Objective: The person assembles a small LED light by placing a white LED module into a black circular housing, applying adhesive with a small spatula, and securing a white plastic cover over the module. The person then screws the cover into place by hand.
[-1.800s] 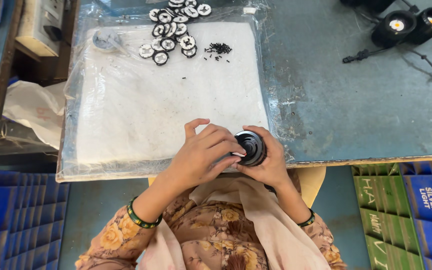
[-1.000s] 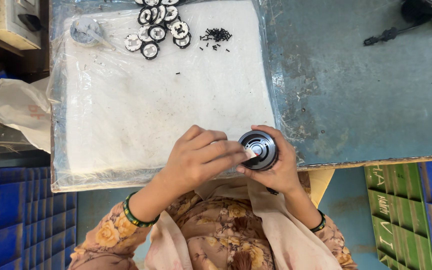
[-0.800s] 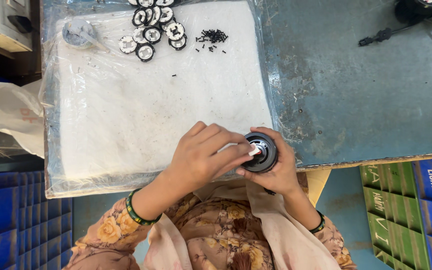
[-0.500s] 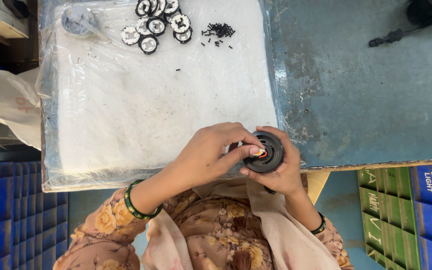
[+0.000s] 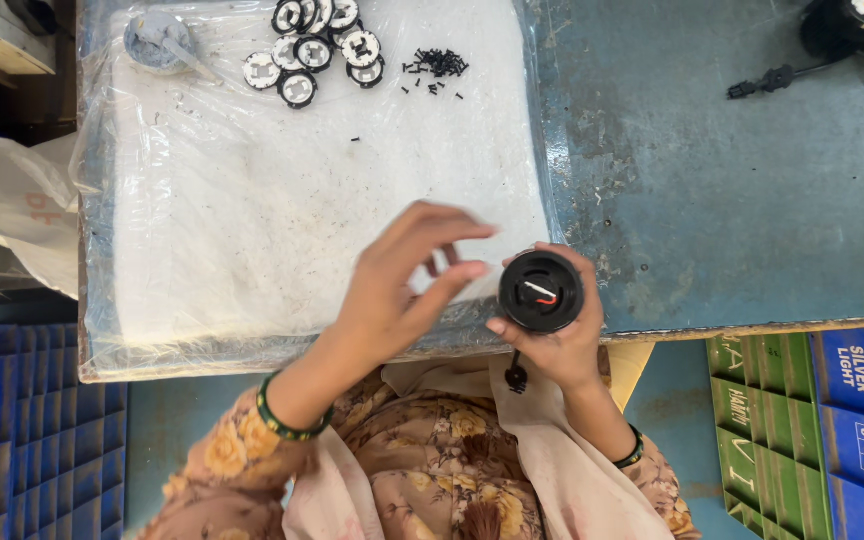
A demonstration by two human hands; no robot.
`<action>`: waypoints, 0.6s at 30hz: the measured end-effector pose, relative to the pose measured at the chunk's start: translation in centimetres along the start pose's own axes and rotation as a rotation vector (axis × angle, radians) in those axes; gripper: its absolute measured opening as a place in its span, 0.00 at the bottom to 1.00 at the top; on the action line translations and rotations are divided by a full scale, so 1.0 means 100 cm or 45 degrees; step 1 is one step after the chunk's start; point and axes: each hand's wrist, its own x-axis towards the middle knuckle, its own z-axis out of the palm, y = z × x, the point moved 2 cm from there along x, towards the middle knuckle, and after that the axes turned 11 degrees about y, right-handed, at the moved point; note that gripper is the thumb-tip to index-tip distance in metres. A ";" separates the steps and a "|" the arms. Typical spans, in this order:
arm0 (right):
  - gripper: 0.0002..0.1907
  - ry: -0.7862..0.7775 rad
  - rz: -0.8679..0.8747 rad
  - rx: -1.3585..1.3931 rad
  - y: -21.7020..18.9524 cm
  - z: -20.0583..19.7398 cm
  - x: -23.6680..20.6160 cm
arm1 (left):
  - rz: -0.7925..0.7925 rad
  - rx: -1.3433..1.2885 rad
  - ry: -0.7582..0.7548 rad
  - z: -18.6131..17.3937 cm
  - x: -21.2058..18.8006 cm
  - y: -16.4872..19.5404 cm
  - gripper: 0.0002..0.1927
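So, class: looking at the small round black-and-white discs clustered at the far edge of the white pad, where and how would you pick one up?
Pinch a disc by its rim from above, probably best. They lie flat and overlap, so start with the nearest outer one.

A blue desk [image 5: 712,200] carries a plastic-covered white pad [image 5: 252,200], round black-and-white discs [image 5: 317,48], and small black screws [image 5: 435,68].

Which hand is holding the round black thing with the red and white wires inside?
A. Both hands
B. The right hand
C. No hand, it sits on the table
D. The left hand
B: the right hand wraps around the round black part, while the left hand is open beside it, not touching it.
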 end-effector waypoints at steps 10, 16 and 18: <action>0.47 0.107 0.049 0.308 -0.025 0.025 -0.029 | -0.454 -0.004 -0.285 0.037 -0.096 -0.020 0.15; 0.46 0.104 -0.046 0.368 -0.060 0.043 -0.043 | -0.205 -0.104 -0.270 0.035 -0.114 -0.025 0.05; 0.43 0.106 -0.148 0.307 -0.059 0.052 -0.041 | -0.110 -0.187 -0.145 0.037 -0.118 -0.034 0.04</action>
